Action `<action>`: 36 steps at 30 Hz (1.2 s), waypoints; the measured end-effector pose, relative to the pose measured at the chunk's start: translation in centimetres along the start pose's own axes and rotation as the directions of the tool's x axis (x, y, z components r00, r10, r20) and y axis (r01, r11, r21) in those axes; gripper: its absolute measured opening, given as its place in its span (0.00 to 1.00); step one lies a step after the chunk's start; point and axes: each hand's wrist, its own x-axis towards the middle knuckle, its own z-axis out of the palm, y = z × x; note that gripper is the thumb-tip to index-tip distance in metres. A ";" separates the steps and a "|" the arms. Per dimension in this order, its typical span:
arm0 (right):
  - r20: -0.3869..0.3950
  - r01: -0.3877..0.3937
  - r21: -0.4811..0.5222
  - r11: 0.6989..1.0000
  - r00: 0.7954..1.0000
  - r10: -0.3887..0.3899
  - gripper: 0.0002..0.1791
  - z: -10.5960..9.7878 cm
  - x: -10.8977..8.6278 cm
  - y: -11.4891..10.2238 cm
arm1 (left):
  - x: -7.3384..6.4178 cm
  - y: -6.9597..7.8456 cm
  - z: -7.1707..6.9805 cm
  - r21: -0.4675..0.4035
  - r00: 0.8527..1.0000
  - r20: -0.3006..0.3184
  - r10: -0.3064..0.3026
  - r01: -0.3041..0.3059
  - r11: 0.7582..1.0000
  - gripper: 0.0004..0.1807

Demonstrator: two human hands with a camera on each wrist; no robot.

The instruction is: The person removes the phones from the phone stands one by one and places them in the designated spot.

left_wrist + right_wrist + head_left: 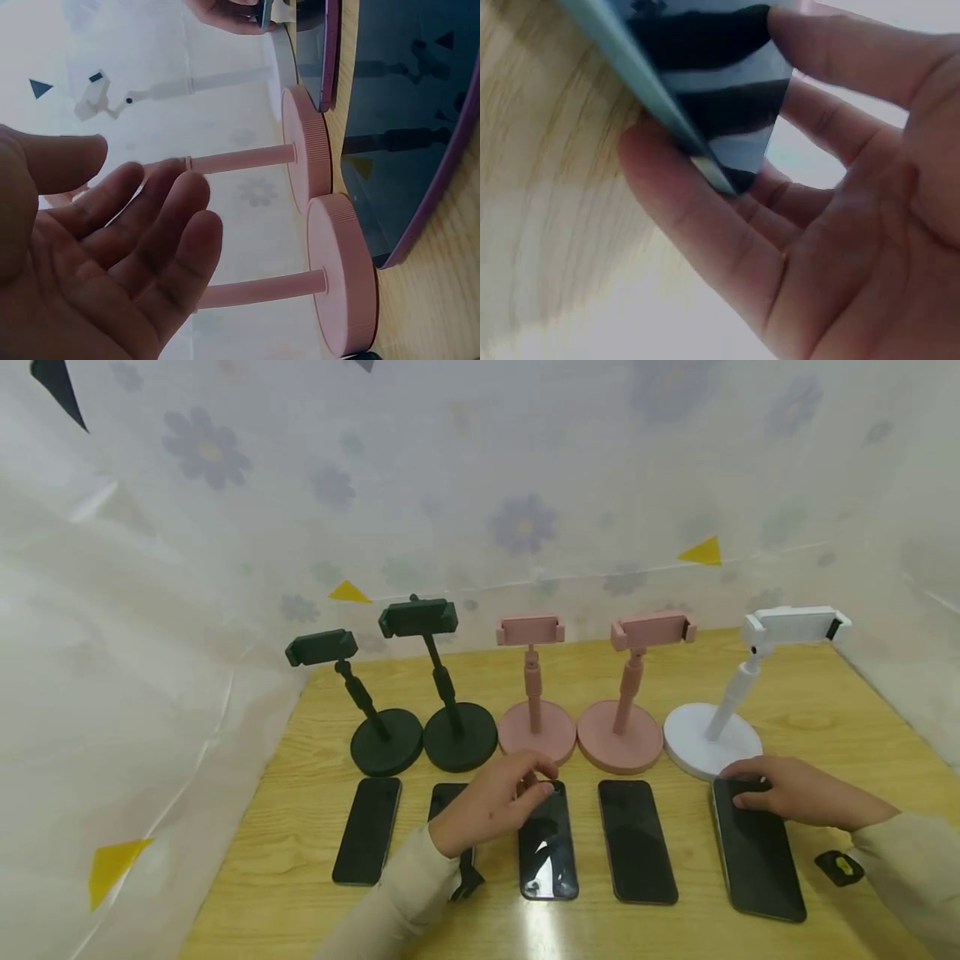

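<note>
At the right end of a row of black smartphones, my right hand [787, 789] grips the top end of the rightmost smartphone [765, 868]. In the right wrist view, the thumb [840, 52] lies on its screen and other fingers curl around its edge. My left hand [495, 802] hovers over the top of the middle smartphone [547, 856], its fingers loosely bent around nothing. In the left wrist view, the left palm [97, 277] faces the camera. The second smartphone from the left [447, 795] is partly hidden by the left hand and wrist. Behind the right hand stands a white phone stand [712, 743].
Two dark green phone stands [386, 743] and two pink phone stands [618, 735] line up behind the smartphones. Other smartphones lie at the far left [367, 831] and right of centre [637, 843]. A small black object [838, 867] lies by the right sleeve. A flower-patterned curtain [525, 518] hangs behind.
</note>
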 end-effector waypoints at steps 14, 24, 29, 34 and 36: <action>-0.228 -0.161 -0.084 0.983 0.964 0.138 0.47 4.0 -0.1 -3.6 | -0.8 -0.4 0.3 0.096 0.987 0.159 -0.035 0.020 0.995 0.13; -0.246 -0.199 -0.123 0.972 0.955 0.164 0.39 4.2 0.0 -4.9 | -1.2 -0.2 0.2 0.120 0.987 0.159 -0.033 0.014 0.993 0.13; -0.276 -0.192 -0.117 0.974 0.949 0.154 0.41 3.9 0.3 -5.1 | -1.6 -0.1 0.0 0.139 0.988 0.152 -0.036 0.015 0.990 0.14; -0.263 -0.208 -0.085 0.975 0.948 0.179 0.42 3.6 0.4 -4.9 | -1.6 0.0 -0.2 0.139 0.986 0.164 -0.029 0.006 0.990 0.14; -0.253 -0.204 -0.078 0.976 0.951 0.178 0.43 3.6 0.6 -4.7 | -1.6 0.0 -0.3 0.136 0.986 0.165 -0.033 0.010 0.991 0.14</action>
